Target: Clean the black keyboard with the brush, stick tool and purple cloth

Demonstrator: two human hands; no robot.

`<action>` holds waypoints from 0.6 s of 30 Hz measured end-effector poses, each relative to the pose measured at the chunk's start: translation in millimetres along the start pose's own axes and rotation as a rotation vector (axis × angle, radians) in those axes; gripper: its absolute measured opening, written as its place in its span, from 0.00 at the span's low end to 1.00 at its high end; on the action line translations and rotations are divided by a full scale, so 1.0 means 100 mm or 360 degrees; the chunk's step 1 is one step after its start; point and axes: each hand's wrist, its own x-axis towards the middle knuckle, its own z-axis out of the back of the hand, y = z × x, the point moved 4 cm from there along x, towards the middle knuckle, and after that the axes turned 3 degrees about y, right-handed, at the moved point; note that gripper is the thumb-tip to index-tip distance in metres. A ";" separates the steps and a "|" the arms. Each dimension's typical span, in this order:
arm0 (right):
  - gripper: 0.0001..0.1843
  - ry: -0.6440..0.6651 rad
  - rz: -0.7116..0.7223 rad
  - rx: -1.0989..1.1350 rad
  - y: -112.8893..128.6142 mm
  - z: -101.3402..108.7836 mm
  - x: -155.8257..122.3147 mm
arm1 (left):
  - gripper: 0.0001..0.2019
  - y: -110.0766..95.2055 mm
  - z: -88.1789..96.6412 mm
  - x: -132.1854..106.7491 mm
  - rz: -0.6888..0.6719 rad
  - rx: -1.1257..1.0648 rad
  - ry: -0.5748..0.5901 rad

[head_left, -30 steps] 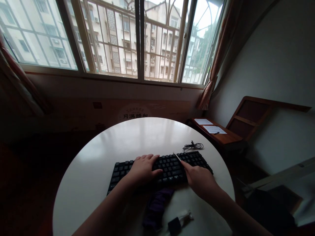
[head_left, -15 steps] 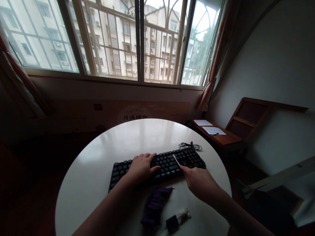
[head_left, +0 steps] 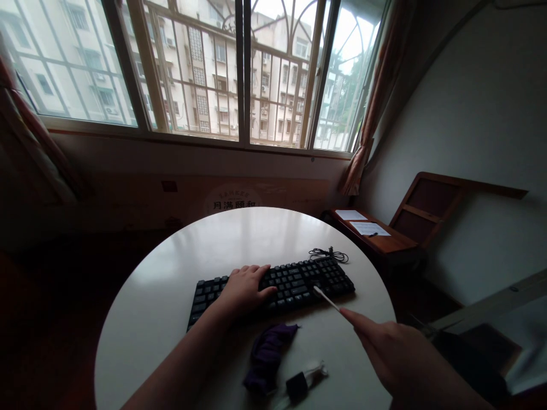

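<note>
A black keyboard [head_left: 294, 283] lies at a slant on the round white table [head_left: 171, 250]. Across its left part rests my left hand [head_left: 245, 289], palm down, fingers lying over the keys towards the back edge and thumb apart. My right hand [head_left: 387, 341] is off the keyboard's near right side, fingers pinched on the thin white stem of a cotton swab [head_left: 328, 297]. The swab's tip is over the keyboard's front edge, right of the middle; whether it touches is unclear. Behind the keyboard sits its bundled black cable [head_left: 329, 255].
A crumpled purple cloth [head_left: 269, 356] lies in front of the keyboard. Beside it is a small clear bottle with a black part [head_left: 298, 386], partly blurred. Papers [head_left: 370, 228] and a pen lie on a wooden bench [head_left: 397, 244] at the right. Beyond the table is a barred window [head_left: 277, 97].
My right hand has drawn back towards me and to the right, bringing the swab's tip from the middle keys to the front edge. My left hand stays on the keyboard.
</note>
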 end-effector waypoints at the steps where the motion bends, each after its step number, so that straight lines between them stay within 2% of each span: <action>1: 0.28 -0.0055 -0.0017 0.0006 0.01 0.08 0.07 | 0.35 0.01 0.00 0.00 -0.0008 0.0000 -0.0007; 5: 0.26 -0.0191 -0.0035 0.0050 0.16 0.31 0.57 | 0.35 0.02 0.00 0.00 -0.0023 -0.0012 -0.0024; 7: 0.25 -0.0192 -0.0024 0.0067 0.26 0.32 0.86 | 0.34 0.02 0.00 -0.01 -0.0022 -0.0025 -0.0024; 10: 0.24 -0.0094 0.0014 0.0077 0.38 0.21 1.17 | 0.34 0.03 0.00 0.00 -0.0021 -0.0041 -0.0023; 14: 0.24 0.0030 0.0037 0.0022 0.43 0.06 1.22 | 0.35 0.07 -0.02 0.02 -0.0013 -0.0060 -0.0025; 18: 0.26 0.0017 0.0072 -0.0040 0.40 -0.01 1.00 | 0.35 0.08 -0.03 0.03 -0.0013 -0.0065 -0.0025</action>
